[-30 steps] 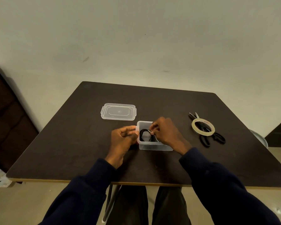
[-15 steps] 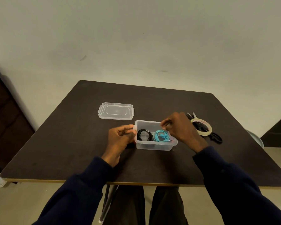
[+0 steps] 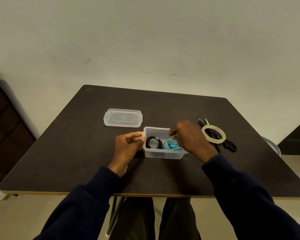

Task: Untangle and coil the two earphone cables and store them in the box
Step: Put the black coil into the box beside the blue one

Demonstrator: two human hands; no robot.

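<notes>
One box (image 3: 163, 154), two coils inside: black coil (image 3: 153, 142), blue coil (image 3: 171, 146). Left hand (image 3: 127, 148) pinches box end; right hand (image 3: 190, 137) fingers curled, hold unclear.

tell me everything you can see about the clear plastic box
The box is a rectangular tub of clear plastic, open and upright on the dark table. Inside lie a black cable coil at its left and a turquoise cable coil at its right. The left hand grips its left end; the right hand hangs over its right end, contact unclear. Its lid lies apart, behind it to the left.
</notes>
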